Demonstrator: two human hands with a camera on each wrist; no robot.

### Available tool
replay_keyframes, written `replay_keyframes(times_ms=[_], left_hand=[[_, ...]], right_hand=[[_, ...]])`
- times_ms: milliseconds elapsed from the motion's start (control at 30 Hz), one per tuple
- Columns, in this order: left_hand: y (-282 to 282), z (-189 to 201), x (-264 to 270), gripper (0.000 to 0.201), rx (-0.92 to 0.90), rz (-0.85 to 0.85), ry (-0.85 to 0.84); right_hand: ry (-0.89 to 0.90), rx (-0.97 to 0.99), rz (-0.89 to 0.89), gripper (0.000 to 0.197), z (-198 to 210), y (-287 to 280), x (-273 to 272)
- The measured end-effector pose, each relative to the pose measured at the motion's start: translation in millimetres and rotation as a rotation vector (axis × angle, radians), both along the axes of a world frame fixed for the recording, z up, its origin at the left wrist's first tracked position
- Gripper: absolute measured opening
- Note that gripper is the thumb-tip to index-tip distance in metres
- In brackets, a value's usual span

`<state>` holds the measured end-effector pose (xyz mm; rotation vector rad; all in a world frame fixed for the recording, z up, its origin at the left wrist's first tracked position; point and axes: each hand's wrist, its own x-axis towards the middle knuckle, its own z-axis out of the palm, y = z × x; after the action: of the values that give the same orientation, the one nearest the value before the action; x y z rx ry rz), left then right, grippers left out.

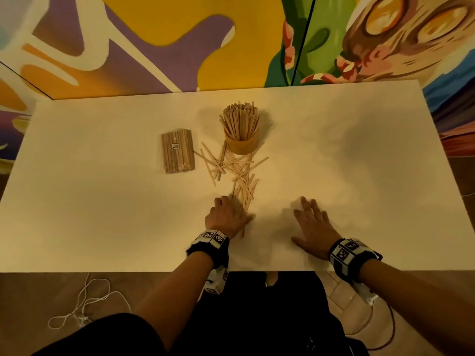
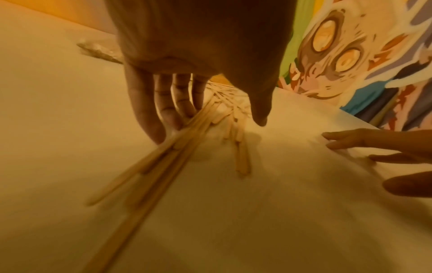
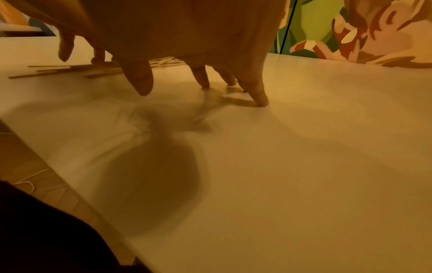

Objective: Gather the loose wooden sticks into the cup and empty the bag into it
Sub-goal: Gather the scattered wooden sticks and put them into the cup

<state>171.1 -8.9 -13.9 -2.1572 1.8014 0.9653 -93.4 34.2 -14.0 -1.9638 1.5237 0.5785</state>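
Two hands were down at the near side of the table (image 1: 102,227), both well short of the cup (image 1: 241,146). Left hand (image 1: 227,217) lay over the near end of the loose sticks (image 1: 241,176), fingers (image 2: 145,110) straight and fanned on the wood, thumb apart; pressing, not grasping anything. Right hand (image 1: 312,227) sat well to the right of that pile, spread, fingertips (image 3: 261,99) on bare table, holding nothing.

Step in hand, my read: gathering, early. Left hand looked to be raking the near sticks into a bundle. Next move would call for squaring them parallel, closing fingers round the bunch, lifting it and standing it upright in the cup; the right hand would likely need to come in from the other side to trap strays.

Counts: one pile of loose sticks trailing from the left hand up to the cup's foot, too many and too crossed to count, some dozens. One cup, already packed with upright sticks. One bag (image 1: 177,151), just left of the cup, flat, still full, untouched.
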Motion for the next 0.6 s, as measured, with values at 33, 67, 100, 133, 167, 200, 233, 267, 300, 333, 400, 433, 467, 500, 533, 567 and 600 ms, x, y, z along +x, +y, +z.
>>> replay_keyframes(times_ms=[33, 67, 100, 133, 167, 200, 233, 267, 300, 333, 400, 433, 467, 500, 533, 567, 600], left_hand=[[-3, 0, -8, 0.099, 0.006, -0.017, -0.023], [-5, -1, -15, 0.099, 0.012, -0.038, -0.04], [-7, -2, -22, 0.096, 0.008, -0.06, -0.048], [-8, -3, -26, 0.09, -0.001, -0.085, -0.051], [-8, -3, -31, 0.082, -0.012, -0.108, -0.053], [-9, -2, -33, 0.072, -0.024, -0.126, -0.056], [-10, -2, -34, 0.062, -0.032, -0.142, -0.057], [-11, -1, -35, 0.054, -0.03, -0.161, -0.059], [-11, -1, -35, 0.051, -0.025, -0.188, -0.067], [-12, 0, -34, 0.051, -0.02, -0.227, -0.081], [-14, 0, -31, 0.051, -0.017, -0.326, -0.118], [-14, 0, -29, 0.049, -0.019, -0.379, -0.139], [-15, 0, -26, 0.046, -0.016, -0.43, -0.159], [-17, -1, -24, 0.042, -0.017, -0.481, -0.178], [-18, -1, -20, 0.04, -0.019, -0.534, -0.197], [-20, -1, -16, 0.038, -0.021, -0.582, -0.214], [-21, -1, -12, 0.037, -0.022, -0.621, -0.216]], right_hand=[[-0.005, -0.004, -0.012, 0.082, -1, 0, 1], [-0.008, -0.008, -0.022, 0.081, 0, 0, 2], [-0.008, -0.015, -0.025, 0.08, -1, 0, 2], [-0.008, -0.022, -0.026, 0.079, -1, 0, 3], [-0.009, -0.026, -0.03, 0.079, -1, 0, 3], [-0.013, -0.03, -0.035, 0.078, -2, 0, 3], [-0.018, -0.034, -0.04, 0.077, -2, 1, 2], [-0.023, -0.039, -0.044, 0.077, -3, 1, 2], [-0.029, -0.044, -0.046, 0.076, -3, 1, 1], [-0.034, -0.046, -0.048, 0.076, -4, 1, 1], [-0.045, -0.05, -0.055, 0.075, -4, 1, 1], [-0.051, -0.052, -0.06, 0.074, -4, 1, 0], [-0.057, -0.051, -0.067, 0.073, -3, 1, 0], [-0.063, -0.046, -0.074, 0.073, -3, 1, 0], [-0.069, -0.04, -0.081, 0.072, -2, 1, 0], [-0.08, -0.037, -0.092, 0.07, -2, 0, -1], [-0.102, -0.036, -0.115, 0.066, -1, -2, -1]])
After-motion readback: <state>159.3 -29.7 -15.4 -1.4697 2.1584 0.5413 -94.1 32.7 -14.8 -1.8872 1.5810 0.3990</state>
